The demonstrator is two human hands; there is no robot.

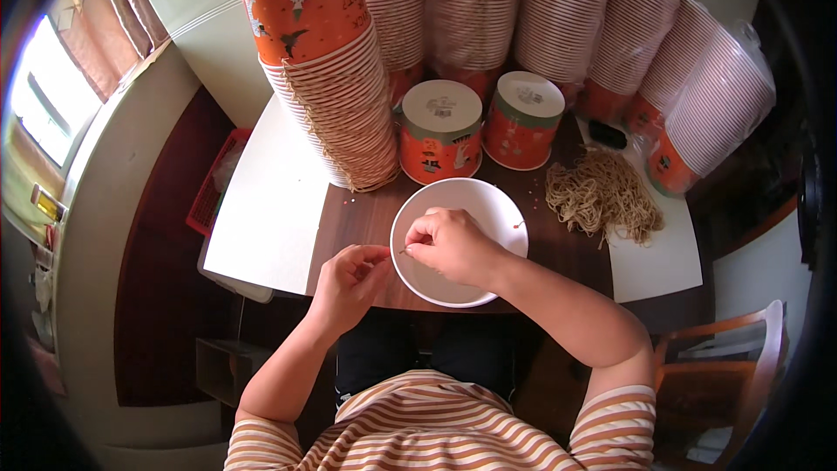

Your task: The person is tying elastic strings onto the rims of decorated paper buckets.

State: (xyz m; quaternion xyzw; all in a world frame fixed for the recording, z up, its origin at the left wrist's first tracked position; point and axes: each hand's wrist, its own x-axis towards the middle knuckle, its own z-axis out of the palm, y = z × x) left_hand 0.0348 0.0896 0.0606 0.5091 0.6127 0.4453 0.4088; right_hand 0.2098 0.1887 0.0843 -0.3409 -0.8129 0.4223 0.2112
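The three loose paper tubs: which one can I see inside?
The white-lined round paper tub under the right hand: its mouth faces up. The two orange-and-green round paper tubs behind it stand upside down, showing their bases.

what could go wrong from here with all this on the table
The cord end at the right hand's fingertips is small and could slip free. The bucket appears close to the table's near edge, so a knock might tip it off. The twine pile lies loose, so strands could tangle.
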